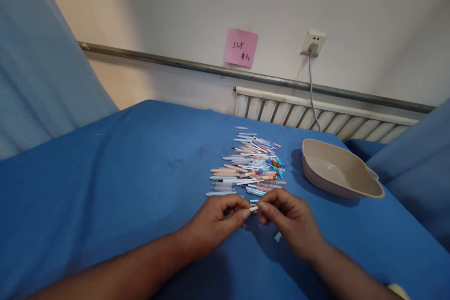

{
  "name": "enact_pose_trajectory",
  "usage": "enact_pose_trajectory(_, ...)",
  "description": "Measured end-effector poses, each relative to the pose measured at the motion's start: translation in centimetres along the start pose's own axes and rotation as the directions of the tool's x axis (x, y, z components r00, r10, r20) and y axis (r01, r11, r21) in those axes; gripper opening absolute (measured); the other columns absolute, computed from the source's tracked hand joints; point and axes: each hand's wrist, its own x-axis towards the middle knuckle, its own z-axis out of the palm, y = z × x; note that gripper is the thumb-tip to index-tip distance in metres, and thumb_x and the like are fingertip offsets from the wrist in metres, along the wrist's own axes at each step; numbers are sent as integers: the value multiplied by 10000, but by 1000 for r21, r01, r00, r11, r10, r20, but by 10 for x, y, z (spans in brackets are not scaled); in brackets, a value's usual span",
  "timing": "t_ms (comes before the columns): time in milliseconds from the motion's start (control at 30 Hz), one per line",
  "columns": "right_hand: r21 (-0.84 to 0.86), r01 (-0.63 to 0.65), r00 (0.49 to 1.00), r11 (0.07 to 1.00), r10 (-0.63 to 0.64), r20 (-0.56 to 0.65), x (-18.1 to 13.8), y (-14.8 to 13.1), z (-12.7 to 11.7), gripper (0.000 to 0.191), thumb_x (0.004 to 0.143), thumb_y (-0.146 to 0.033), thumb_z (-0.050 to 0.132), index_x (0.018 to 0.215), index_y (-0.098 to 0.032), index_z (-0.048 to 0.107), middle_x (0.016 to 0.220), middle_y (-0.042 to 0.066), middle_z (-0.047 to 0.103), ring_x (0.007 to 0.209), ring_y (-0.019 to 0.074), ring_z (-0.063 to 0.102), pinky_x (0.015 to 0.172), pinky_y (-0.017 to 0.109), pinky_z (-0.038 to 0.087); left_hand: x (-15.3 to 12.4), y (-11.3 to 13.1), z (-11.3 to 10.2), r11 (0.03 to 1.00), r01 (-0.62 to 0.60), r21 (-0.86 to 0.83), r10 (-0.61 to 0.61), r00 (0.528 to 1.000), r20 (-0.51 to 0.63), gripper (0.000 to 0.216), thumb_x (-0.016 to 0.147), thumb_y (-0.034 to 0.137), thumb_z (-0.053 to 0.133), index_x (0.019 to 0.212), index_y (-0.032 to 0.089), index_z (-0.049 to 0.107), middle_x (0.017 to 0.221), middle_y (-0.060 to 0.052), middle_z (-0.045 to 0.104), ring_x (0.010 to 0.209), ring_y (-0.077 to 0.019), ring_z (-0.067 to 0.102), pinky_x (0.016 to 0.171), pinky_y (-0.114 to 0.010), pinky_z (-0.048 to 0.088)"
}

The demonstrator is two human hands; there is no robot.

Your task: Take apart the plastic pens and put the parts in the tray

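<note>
My left hand (221,218) and my right hand (293,218) meet over the near edge of a spread of pen parts. Between their fingertips is a thin white pen refill (253,208), pinched from both sides; most of it is hidden by the fingers. Just beyond lie pen barrels (221,189) in pale blue, peach and clear, mixed with white refills (251,181). Small blue and brown pieces (276,164) sit at the right of the spread. A small light-teal piece (278,236) lies on the cloth beside my right hand.
A beige plastic basin (337,168) stands to the right on the blue cloth (140,187). Behind are a radiator (277,108), a metal rail (176,63), a plugged-in socket (314,43) and a pink note (241,48). Blue curtains (42,65) hang at both sides.
</note>
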Motion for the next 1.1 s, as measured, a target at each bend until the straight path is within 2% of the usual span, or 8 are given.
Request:
enact_pose_trajectory(167,245,-51,999,968,53,0,6,1,0,232,762,-381,710,743,-166,623,632,-8,644,564,110,582,572,233,470,2,-7,-4,925,162,-342,-143,986,81,295,828,436,608,815,141,606,596,43,533,424,-51,369,416,-184,254)
enact_pose_trajectory(300,279,-47,999,959,49,2,9,5,-2,211,745,-360,731,812,-171,665,649,-9,650,573,104,591,574,225,476,3,-8,-6,816,253,-519,-193,967,167,312,807,438,646,794,132,589,606,32,547,396,-32,360,394,-180,233)
enact_pose_trajectory(433,285,-58,998,957,55,18,9,8,-2,224,738,-369,733,849,-178,694,703,3,671,591,105,607,577,226,487,2,-4,-6,728,324,-605,-237,946,222,282,790,402,680,807,140,579,614,33,557,374,-21,353,381,-177,196)
enact_pose_trajectory(700,378,-162,986,912,130,108,10,6,0,277,705,-411,752,774,-177,619,717,24,701,624,143,649,558,247,497,3,1,-9,651,372,-662,-259,928,267,217,766,309,714,808,138,587,622,25,558,391,-21,379,384,-164,179)
enact_pose_trajectory(833,298,-92,996,950,91,16,12,4,-4,248,702,-378,761,703,-159,644,645,-3,651,593,101,574,559,207,444,3,-3,-9,646,390,-656,-291,921,261,210,765,303,716,806,138,591,630,24,562,400,-23,388,388,-159,193)
enact_pose_trajectory(900,278,-64,996,959,77,-34,12,5,-6,239,701,-358,768,672,-154,645,571,-32,589,534,73,492,520,187,400,3,-5,-8,671,381,-636,-289,924,248,213,768,313,715,806,137,603,630,24,565,403,-23,385,389,-160,205)
enact_pose_trajectory(967,326,-73,995,943,90,-40,12,6,-6,234,707,-351,768,670,-156,643,530,-47,554,506,66,458,500,182,380,3,-6,-7,718,359,-596,-281,933,223,223,773,334,711,815,134,622,627,24,570,405,-25,384,391,-161,222)
enact_pose_trajectory(1100,462,-119,992,879,124,20,11,7,-3,218,705,-345,775,712,-157,666,591,-22,619,533,80,525,523,194,416,3,-9,-6,811,294,-505,-238,956,173,247,771,371,707,803,135,643,590,35,565,399,-31,379,395,-163,257)
